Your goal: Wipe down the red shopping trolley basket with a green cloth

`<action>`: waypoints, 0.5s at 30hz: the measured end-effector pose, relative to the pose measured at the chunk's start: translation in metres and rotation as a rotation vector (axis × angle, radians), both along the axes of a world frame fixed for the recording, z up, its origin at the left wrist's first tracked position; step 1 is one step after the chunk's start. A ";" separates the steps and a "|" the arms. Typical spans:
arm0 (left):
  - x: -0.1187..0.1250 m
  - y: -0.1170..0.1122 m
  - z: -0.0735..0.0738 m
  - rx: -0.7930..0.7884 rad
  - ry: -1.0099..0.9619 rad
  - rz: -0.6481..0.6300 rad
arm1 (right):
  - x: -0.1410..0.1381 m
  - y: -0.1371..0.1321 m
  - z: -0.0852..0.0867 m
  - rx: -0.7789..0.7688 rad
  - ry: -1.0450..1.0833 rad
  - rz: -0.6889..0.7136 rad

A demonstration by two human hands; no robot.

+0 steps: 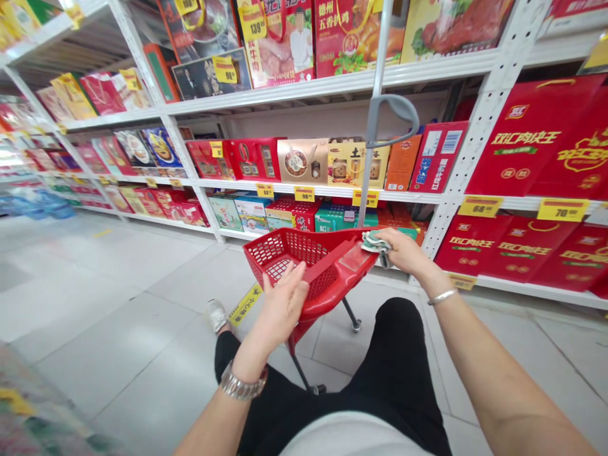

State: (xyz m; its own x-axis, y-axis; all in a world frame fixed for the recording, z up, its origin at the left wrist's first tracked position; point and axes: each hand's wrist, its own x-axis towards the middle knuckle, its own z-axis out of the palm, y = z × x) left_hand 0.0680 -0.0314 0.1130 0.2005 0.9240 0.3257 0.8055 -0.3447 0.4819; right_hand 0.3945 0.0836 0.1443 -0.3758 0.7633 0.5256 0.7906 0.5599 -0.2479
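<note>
A red plastic shopping cart (327, 297) with a perforated basket stands on thin legs with casters, between my knees. A metal pole (380, 57) with a grey looped handle (373, 123) rises behind its far right side. My right hand (403, 253) is closed around a green and white cloth (375, 242), which rests against the cart's right end. Beside the basket's near left rim is my left hand (282, 301), fingers stretched out and holding nothing. Whether its fingers touch the rim I cannot tell.
White metal shelves (313, 88) with boxed foods run along the far side. Red gift boxes (527, 139) stack up at the right. A yellow floor strip (246, 304) lies left of the cart on the tiled floor (156, 329). Blurred goods (33, 418) show at lower left.
</note>
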 end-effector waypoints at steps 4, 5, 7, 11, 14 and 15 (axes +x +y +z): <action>0.042 -0.032 0.015 0.159 0.134 -0.017 | -0.024 -0.027 0.006 -0.020 -0.015 0.054; 0.048 -0.035 0.014 0.192 0.176 0.035 | -0.032 -0.035 0.006 -0.013 -0.012 0.073; 0.050 -0.037 0.008 0.249 0.255 0.161 | -0.051 -0.056 0.005 0.023 -0.002 0.120; 0.028 -0.038 -0.006 0.357 0.347 0.335 | -0.097 -0.097 -0.004 0.113 0.026 0.265; 0.002 -0.045 -0.011 0.389 0.378 0.357 | -0.119 -0.108 -0.011 0.149 0.033 0.315; -0.005 -0.047 -0.011 0.387 0.388 0.348 | -0.122 -0.106 -0.012 0.158 0.036 0.300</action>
